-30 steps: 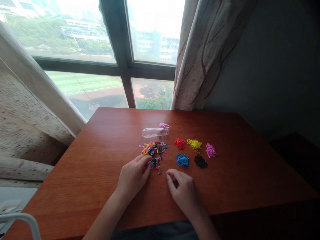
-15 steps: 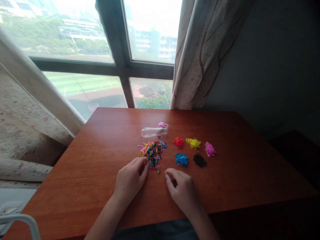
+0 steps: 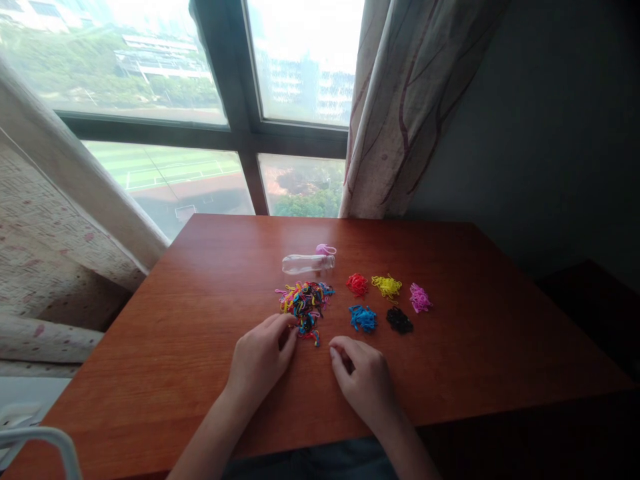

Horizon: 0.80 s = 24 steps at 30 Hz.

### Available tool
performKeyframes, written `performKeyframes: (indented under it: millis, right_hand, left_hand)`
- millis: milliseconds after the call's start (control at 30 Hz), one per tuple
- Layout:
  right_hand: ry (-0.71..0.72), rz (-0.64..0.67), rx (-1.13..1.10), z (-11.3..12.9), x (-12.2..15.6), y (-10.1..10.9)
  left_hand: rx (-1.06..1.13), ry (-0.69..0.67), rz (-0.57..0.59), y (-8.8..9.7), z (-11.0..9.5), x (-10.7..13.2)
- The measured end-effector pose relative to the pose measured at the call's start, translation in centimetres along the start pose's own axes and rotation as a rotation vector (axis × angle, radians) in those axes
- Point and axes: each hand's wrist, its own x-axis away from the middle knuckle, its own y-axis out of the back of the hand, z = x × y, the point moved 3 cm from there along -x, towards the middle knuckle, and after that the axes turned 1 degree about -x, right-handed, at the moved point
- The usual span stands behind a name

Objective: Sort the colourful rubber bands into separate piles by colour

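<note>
mixed pile of tiny elastic bands [image 3: 305, 303] mid-table, just beyond left hand [image 3: 260, 360]; its fingers curl at pile's near edge, pinch not discernible. right hand [image 3: 363, 380] near, right of pile, fingers bent on table [image 3: 200, 320]; cannot tell if it holds a band. bands likely featherlight, soft, stretchy, tangle-prone (best pinched as single loop at fringe). blue clump [image 3: 363, 319] and black clump [image 3: 399, 321] close right, clear bottle [image 3: 307, 264] just beyond pile; open wood left and near.

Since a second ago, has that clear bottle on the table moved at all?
No. The clear bottle still lies just beyond the mixed pile of bands.
</note>
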Motion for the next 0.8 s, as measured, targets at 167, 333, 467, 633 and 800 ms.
performKeyframes:
  millis: [167, 333, 467, 633, 800]
  right_hand:
    - [0.005, -0.004, -0.002, 0.0, -0.1, 0.0]
    - [-0.005, 0.003, -0.004, 0.0, -0.1, 0.0]
    - [-0.003, 0.005, -0.005, 0.0, -0.1, 0.0]
    - [-0.001, 0.005, -0.003, 0.2, -0.2, 0.0]
    - [0.006, 0.013, 0.017, 0.4, -0.2, 0.1]
  left_hand:
    - [0.101, -0.006, 0.002, 0.2, 0.4, 0.3]
    - [0.147, -0.009, -0.027, 0.7, 0.5, 0.7]
    - [0.176, -0.015, -0.055, 1.0, 0.4, 1.0]
    - [0.222, -0.062, -0.053, 1.1, -0.4, 0.9]
    - [0.242, -0.153, 0.003, 0.8, -3.1, -0.9]
